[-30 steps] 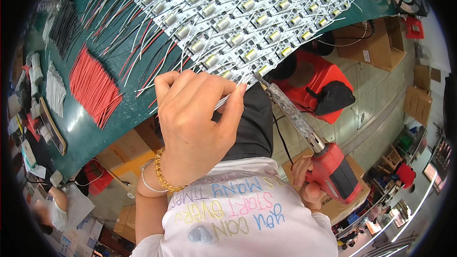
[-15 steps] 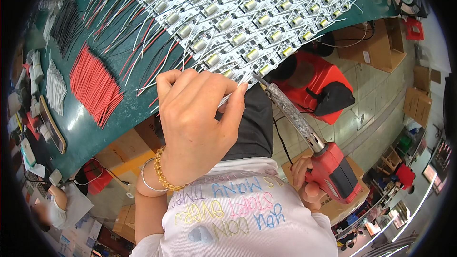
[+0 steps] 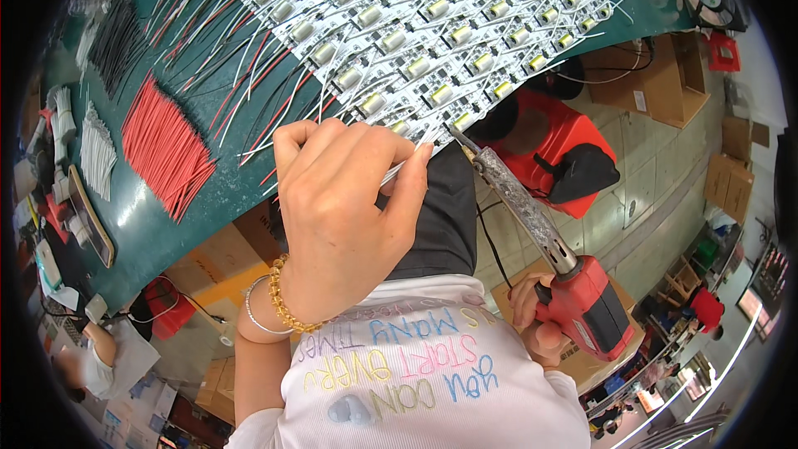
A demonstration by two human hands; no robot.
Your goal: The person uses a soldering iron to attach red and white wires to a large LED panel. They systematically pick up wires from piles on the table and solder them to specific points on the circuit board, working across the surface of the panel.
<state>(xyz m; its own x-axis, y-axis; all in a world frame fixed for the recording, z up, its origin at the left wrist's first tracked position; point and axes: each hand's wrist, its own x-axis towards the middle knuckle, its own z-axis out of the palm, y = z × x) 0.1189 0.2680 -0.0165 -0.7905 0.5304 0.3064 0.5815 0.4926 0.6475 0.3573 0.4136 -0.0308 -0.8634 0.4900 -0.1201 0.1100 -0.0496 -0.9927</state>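
Note:
My left hand (image 3: 345, 208) is closed in a pinch on thin white wires (image 3: 394, 173) at the near corner of a panel of white circuit boards (image 3: 426, 27). Rows of small cylindrical parts cover the panel, and loose white, red and black wires trail off its left side. In my right hand (image 3: 532, 320) is a red and black soldering gun (image 3: 588, 309) with a long, stained metal barrel. Its pointed tip is at the panel's near corner, just right of my left fingertips. Whether the tip touches a board I cannot tell.
On the green tabletop (image 3: 137, 208) lie bundles of red wires (image 3: 169, 154), white wires (image 3: 98, 150) and black wires (image 3: 120, 46). A red stool-like object with a black cloth (image 3: 584, 173) stands right of my legs. Cardboard boxes (image 3: 657, 83) sit on the floor. Another person (image 3: 101, 357) is at lower left.
The soldering gun has shifted slightly right and down, and its tip has moved a little to the right. My left hand keeps its place on the wires.

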